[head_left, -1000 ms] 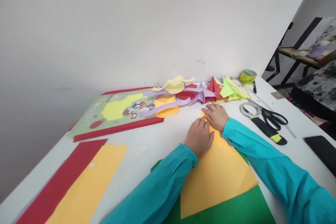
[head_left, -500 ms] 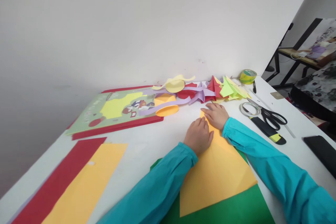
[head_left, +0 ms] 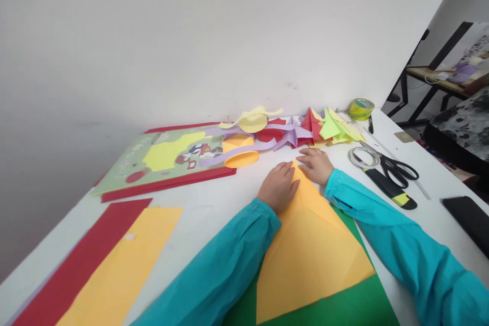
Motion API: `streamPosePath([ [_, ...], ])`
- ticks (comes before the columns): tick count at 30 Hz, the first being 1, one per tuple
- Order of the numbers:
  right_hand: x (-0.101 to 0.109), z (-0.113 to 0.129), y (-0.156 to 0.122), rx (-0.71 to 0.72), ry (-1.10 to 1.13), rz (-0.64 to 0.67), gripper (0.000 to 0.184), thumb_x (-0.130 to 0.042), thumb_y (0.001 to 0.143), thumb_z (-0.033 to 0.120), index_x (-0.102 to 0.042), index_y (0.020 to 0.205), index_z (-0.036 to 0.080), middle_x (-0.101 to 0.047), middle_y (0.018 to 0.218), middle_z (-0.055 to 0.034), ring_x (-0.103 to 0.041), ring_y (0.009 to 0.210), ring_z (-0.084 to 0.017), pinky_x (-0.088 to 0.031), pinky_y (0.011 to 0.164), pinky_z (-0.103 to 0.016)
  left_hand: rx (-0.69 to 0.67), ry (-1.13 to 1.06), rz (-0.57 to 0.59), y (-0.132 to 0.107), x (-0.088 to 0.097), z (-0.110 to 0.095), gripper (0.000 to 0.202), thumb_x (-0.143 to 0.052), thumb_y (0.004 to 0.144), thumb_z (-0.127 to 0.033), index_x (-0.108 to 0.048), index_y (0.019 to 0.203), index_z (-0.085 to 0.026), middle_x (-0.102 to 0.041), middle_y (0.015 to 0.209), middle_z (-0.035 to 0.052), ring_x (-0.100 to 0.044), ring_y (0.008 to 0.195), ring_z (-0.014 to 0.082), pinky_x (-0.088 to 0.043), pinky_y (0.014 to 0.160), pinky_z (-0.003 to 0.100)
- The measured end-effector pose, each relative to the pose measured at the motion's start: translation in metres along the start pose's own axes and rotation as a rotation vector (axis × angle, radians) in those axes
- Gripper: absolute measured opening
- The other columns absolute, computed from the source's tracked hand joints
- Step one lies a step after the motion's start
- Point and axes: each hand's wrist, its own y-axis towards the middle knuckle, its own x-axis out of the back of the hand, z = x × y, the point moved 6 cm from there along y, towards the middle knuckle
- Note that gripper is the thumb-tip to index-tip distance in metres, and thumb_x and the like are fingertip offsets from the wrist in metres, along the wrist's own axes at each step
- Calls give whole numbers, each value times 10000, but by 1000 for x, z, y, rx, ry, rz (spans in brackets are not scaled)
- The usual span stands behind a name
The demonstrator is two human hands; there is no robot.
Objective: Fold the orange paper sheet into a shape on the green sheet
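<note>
Nearest, flat on a green sheet (head_left: 344, 305), an orange folded paper (head_left: 309, 254), long axis running straight away from the body and narrowing to a far tip. At that tip, both hands open, palms down: left hand (head_left: 278, 187) pressing the left slope, right hand (head_left: 316, 164) on the right slope, slightly farther out, fingertips nearly meeting. Beyond, folded paper shapes (head_left: 321, 130); off right, scissors (head_left: 393, 168).

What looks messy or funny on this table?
The orange sheet at the left has a small white nick on its edge, perhaps a tear. Paper scraps lie heaped by the wall.
</note>
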Motion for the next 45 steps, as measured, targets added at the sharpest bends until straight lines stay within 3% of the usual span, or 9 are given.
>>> streamPosePath([
  [5, 1, 1, 0, 3, 9, -3, 319, -610, 863, 348, -673, 1168, 278, -579, 1329, -46, -465, 1245, -261, -350, 1036, -463, -34, -13, 73, -1, -6, 2, 438, -415, 917, -293, -526, 1231, -8, -504, 1349, 253, -440, 1280, 341, -403, 1062, 509],
  [18, 0, 1, 1, 0, 5, -2, 328, -658, 846, 387, -677, 1158, 290, -580, 1324, -41, -466, 1236, -264, -350, 1029, -460, -79, 52, 201, 11, 2, 4, 384, -493, 877, -323, -565, 1127, -41, -497, 1353, 256, -406, 1313, 359, -340, 1096, 525],
  [33, 3, 6, -3, 40, -31, 23, 263, -572, 908, 398, -695, 1134, 347, -556, 1345, -34, -435, 1241, -274, -333, 1005, -458, -74, 54, 178, 6, -2, 5, 463, -464, 903, -351, -524, 1216, -15, -465, 1393, 248, -388, 1335, 346, -304, 1123, 497],
  [45, 2, 6, -5, 83, -34, 41, 263, -575, 898, 390, -707, 1118, 333, -543, 1359, -54, -419, 1246, -293, -320, 1012, -483, -51, 95, 214, 6, -3, 12, 540, -436, 921, -445, -453, 1348, -115, -457, 1437, 164, -366, 1364, 318, -252, 1135, 518],
])
